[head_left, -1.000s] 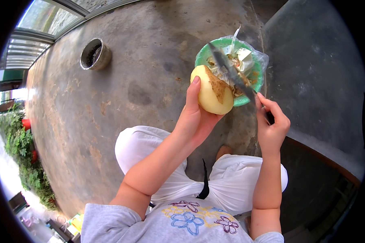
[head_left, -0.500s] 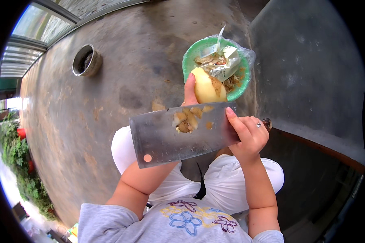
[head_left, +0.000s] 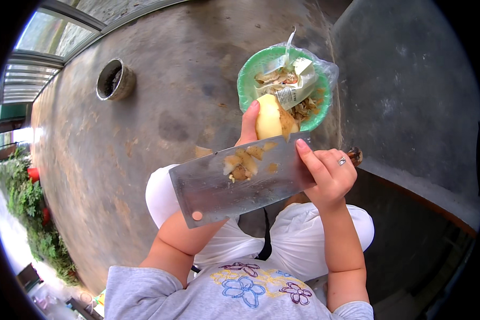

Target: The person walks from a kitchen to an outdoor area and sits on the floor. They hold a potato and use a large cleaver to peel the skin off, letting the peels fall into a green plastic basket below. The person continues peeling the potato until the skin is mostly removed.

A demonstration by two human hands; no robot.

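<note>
My left hand (head_left: 247, 127) holds a partly peeled potato (head_left: 270, 118), its thumb along the left side; the cleaver hides most of that hand. Brown skin is left on the potato's right side, and the rest is pale yellow. In my right hand (head_left: 329, 173) is a wide cleaver (head_left: 213, 188), gripped near the handle with a finger laid on the blade. The blade's upper edge meets the potato's lower right side. Potato peelings (head_left: 244, 162) stick to the flat of the blade. Just beyond the potato stands a green basin (head_left: 249, 66) with peelings and a plastic packet.
A round pot (head_left: 116, 80) with dark contents stands on the concrete floor (head_left: 165, 112) at the far left. A dark wall (head_left: 405, 96) rises close on the right. Green plants (head_left: 24, 197) line the left side, near a glazed metal frame (head_left: 74, 16).
The cleaver has tilted slightly, its left end lower. The potato has turned a little in my left hand, showing more brown skin on its right, where a strip now lies at the blade.
</note>
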